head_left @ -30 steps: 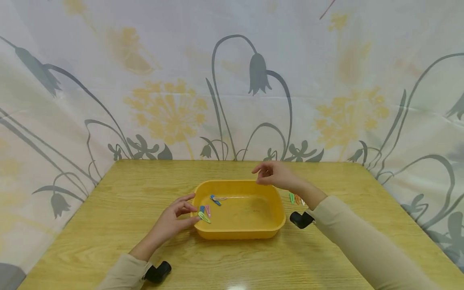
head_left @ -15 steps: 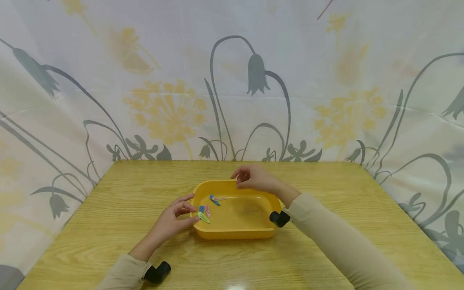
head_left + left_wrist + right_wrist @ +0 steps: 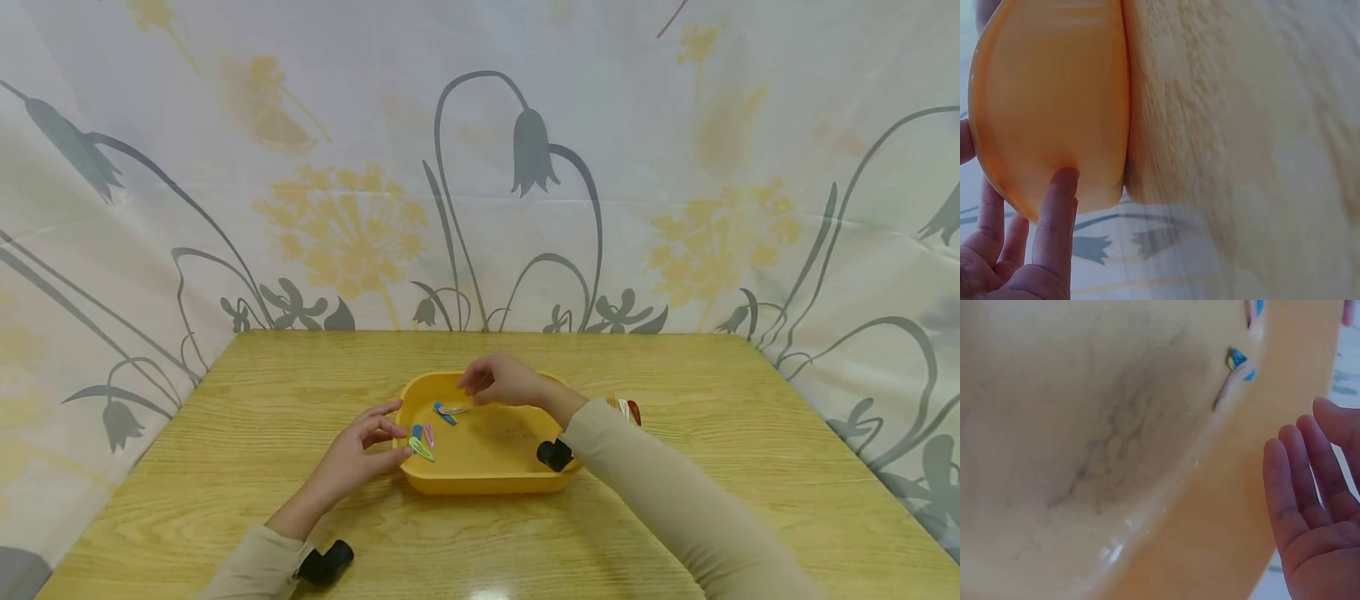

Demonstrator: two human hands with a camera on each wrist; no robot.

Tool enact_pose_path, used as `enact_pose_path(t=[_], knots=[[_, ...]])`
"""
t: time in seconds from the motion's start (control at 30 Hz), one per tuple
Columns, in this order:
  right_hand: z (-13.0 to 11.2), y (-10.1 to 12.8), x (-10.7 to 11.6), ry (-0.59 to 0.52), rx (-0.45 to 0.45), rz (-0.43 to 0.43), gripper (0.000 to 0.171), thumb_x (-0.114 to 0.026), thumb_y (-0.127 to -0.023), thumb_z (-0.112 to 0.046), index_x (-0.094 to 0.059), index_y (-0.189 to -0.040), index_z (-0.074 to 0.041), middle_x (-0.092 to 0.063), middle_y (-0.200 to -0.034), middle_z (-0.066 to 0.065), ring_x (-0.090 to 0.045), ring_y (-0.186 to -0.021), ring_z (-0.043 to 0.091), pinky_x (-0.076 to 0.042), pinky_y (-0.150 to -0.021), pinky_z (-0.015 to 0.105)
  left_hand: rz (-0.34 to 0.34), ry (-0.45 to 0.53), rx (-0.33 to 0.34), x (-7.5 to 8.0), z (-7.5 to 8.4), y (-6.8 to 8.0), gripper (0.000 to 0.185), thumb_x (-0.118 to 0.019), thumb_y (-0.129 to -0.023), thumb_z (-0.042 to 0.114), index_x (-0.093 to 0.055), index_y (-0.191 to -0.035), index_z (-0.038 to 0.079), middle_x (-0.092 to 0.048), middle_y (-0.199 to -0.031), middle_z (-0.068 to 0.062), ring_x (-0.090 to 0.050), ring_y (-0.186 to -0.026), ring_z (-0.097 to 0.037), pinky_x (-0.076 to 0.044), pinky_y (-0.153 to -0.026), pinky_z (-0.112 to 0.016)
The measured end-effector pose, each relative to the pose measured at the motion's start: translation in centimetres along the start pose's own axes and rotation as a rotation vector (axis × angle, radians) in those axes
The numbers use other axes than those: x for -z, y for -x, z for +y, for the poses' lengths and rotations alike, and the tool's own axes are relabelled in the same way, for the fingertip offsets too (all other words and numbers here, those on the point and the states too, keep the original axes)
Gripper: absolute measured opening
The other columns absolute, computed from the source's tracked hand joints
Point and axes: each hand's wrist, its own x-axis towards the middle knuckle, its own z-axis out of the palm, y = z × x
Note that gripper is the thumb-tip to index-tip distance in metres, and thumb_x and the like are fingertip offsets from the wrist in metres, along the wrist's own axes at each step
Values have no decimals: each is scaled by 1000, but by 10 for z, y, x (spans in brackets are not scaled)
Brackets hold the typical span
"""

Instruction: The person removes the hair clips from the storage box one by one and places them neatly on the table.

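Note:
A yellow plastic tray [image 3: 491, 483] stands on the table. My left hand [image 3: 360, 446] holds its left end, with fingertips at the rim and one finger against the outer wall [image 3: 1054, 112]. Inside the tray, near that hand, lie a green snap hair clip [image 3: 422, 450], a pink one [image 3: 429, 436] and a blue one. Farther back, a beige hair clip [image 3: 453, 410] overlaps another blue one [image 3: 449, 419]. My right hand [image 3: 501, 382] hovers over the tray's back rim, fingers bent toward the thumb. I cannot tell whether a clip is between its fingertips.
More hair clips, among them a white one [image 3: 623, 407] and a red one [image 3: 635, 412], lie right of the tray, partly behind the right sleeve [image 3: 660, 475]. The wooden table [image 3: 300, 367] ends at a flower-printed cloth [image 3: 360, 167] at the back.
My right hand has moved left from the tray's back right corner to above its back middle, lowering slightly. My left hand, the tray and the clips in it have stayed put.

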Motion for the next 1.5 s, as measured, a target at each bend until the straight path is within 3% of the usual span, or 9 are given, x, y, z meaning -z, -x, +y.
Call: enact_pose_path(t=[0.27, 0.73, 1.07, 1.3, 1.5], knots=[[2, -8, -14, 30, 54, -86, 24, -63, -84, 8, -64, -108, 6, -66, -101, 14, -62, -91, 19, -50, -79, 22, 4, -5, 6, 0, -2, -1, 25, -73, -81, 15, -63, -98, -2, -37, -144, -11, -44, -121, -34, -37, -99, -49], [12, -12, -21, 12, 36, -192, 38, -60, -80, 14, -57, -118, 8, -62, -114, 17, -59, -105, 25, -47, -87, 24, 5, -2, -5, -1, 1, 0, 22, -72, -83, 12, -63, -98, -2, -37, -143, -13, -46, -119, -34, -38, -99, -47], [10, -6, -19, 82, 39, -208, 32, -65, -79, 10, -61, -110, 5, -66, -95, 11, -62, -87, 16, -49, -77, 20, 19, -20, 1, -1, 0, 2, 23, -72, -82, 14, -64, -97, -1, -38, -143, -13, -49, -116, -33, -39, -98, -47], [11, -9, -19, 152, 24, -167, 30, -69, -77, 6, -64, -106, 1, -64, -93, 6, -59, -85, 15, -48, -75, 20, 15, -13, -8, 0, 0, 1, 24, -72, -82, 14, -64, -98, -1, -38, -143, -13, -49, -116, -33, -39, -98, -46], [10, -12, -24, 200, 48, -194, 31, -68, -76, 7, -66, -105, -2, -62, -92, 5, -58, -82, 16, -48, -72, 21, 18, -20, -12, -1, -1, 0, 23, -73, -81, 14, -64, -97, -1, -39, -142, -12, -49, -117, -33, -40, -98, -46]])
